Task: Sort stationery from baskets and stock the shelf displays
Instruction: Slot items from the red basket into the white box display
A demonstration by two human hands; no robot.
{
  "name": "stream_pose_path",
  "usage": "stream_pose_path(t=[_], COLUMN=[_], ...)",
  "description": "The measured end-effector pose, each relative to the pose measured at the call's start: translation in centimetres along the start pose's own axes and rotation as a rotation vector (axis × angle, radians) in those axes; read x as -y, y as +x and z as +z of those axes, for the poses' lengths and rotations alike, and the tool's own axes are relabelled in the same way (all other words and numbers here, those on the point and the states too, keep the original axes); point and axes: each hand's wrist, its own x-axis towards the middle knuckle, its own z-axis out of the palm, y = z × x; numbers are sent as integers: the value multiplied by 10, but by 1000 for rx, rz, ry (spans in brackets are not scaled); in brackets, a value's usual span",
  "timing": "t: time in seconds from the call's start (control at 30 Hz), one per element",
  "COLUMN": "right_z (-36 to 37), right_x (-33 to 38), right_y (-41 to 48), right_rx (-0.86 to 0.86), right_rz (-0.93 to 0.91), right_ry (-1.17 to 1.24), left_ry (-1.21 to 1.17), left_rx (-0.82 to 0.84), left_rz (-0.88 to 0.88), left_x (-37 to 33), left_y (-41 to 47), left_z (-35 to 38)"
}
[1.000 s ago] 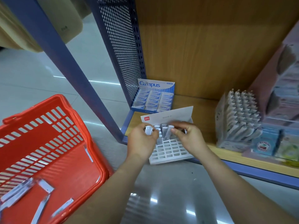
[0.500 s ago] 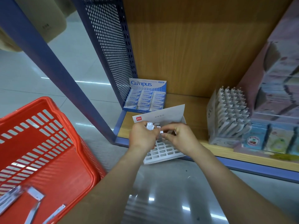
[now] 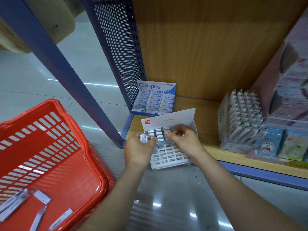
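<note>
Since half a second ago the two hands have drawn a little apart, so the row of standing pieces between them now shows, and the view has swung slightly toward the shelf. The left hand (image 3: pixel 139 148), just left of the middle of the frame, has its fingers curled round a small bunch of white-capped sticks (image 3: pixel 143 137), whose tops poke out above the thumb. The right hand (image 3: pixel 183 141), just beside it, pinches the top of one stick (image 3: pixel 166 132) between thumb and forefinger, its other fingers loosely bent behind. That stick is over the back rows of a white box (image 3: pixel 168 161) with a grid of slots. Several more sticks (image 3: pixel 158 130) stand upright in the back slots, while the front slots are bare. The box's flap (image 3: pixel 173 117) stands up behind, with a small red logo at its left corner. The box sits at the front edge of a wooden shelf (image 3: pixel 233 157) and overhangs it toward the grey floor (image 3: pixel 175 197). In the back corner of the shelf, above the flap, is a blue and white box of erasers (image 3: pixel 155 100), next to a perforated blue side panel (image 3: pixel 120 47). At the right of the frame stands a box of white pens (image 3: pixel 241 120), and beside it a blue pack with cherries (image 3: pixel 266 147). At lower left a red basket (image 3: pixel 25 148) rests on the floor, with a few long flat packs (image 3: pixel 41 197) lying in its bottom
</note>
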Motion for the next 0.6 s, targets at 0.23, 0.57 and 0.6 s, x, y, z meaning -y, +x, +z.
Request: stream_pose_path(t=[0.23, 0.57, 0.6], right_z=[5, -5, -7], right_x=[5, 11, 12], right_y=[5, -11, -14], right_rx=[-71, -172, -160], right_rz=[-91, 325, 375], right_ry=[-324, 587, 751], left_ry=[61, -154, -183], left_rx=[0, 100, 189], left_rz=[10, 36, 21], left_x=[-3, -13, -15], left_y=[1, -19, -27], left_z=[0, 2, 6])
